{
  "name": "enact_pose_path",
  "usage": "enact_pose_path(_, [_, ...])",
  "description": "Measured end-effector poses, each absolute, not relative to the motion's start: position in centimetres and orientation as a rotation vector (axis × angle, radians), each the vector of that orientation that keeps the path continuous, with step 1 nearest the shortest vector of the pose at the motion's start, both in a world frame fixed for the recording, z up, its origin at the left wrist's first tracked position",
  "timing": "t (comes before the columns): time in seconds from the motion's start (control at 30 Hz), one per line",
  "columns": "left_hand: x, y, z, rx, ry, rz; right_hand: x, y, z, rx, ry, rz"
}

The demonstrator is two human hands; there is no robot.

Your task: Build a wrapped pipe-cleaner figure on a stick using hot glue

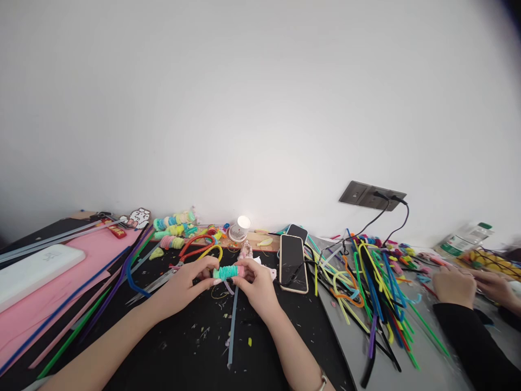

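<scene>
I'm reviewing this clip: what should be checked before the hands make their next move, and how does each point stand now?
1. Left hand on the striped roll: ok, fingers at its green end.
2. Right hand on the roll: ok, at the pink end.
3. Scissors well away from the left hand: not ok, close beside it.
4. Phone apart from the right hand: ok.
5. Roll's ends secured: cannot tell, fingers partly cover them.

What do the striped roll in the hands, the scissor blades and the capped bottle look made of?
Striped roll: probably chenille or yarn, soft and matte; its surface looks fuzzy and ridged.
Scissor blades: likely metal, smooth, judging by their grey sheen.
Capped bottle: probably clear plastic, glossy; its see-through wall suggests it, though glass is possible.
</scene>
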State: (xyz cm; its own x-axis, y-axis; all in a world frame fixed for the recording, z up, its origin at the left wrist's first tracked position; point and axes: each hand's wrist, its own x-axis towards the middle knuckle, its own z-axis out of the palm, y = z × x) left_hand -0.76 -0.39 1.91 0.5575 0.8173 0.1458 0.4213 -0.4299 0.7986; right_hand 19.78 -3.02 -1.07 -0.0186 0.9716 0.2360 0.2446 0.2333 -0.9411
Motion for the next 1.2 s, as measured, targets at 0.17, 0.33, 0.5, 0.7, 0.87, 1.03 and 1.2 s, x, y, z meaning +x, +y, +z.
enact_pose_path(0.17, [-0.75, -0.40, 2.04, 2.062, 1.002, 0.661, 19.75, -3.01, -1.10, -1.217, -1.485, 0.884])
enact_pose_path(0.33, [-0.64, -0.21, 1.82, 2.067, 0.999, 0.674, 19.72, -2.99, -1.13, -1.215, -1.484, 0.877])
enact_pose_path(0.5, [-0.74, -0.23, 1.53, 2.070, 0.993, 0.695, 19.73, -3.04, -1.24, -1.204, -1.492, 0.870])
enact_pose_path(0.7, [-0.78, -0.39, 1.73, 2.078, 1.007, 0.690, 19.74, -3.15, -1.23, -1.194, -1.480, 0.888])
enact_pose_path(0.87, [-0.75, -0.32, 1.67, 2.095, 0.996, 0.707, 19.71, -3.08, -1.18, -1.198, -1.472, 0.903])
enact_pose_path(1.03, [-0.85, -0.43, 1.79, 2.087, 0.994, 0.689, 19.71, -3.05, -1.18, -1.183, -1.463, 0.909])
enact_pose_path(1.2, [-0.93, -0.63, 1.90, 2.095, 0.984, 0.687, 19.72, -3.12, -1.08, -1.192, -1.471, 0.908])
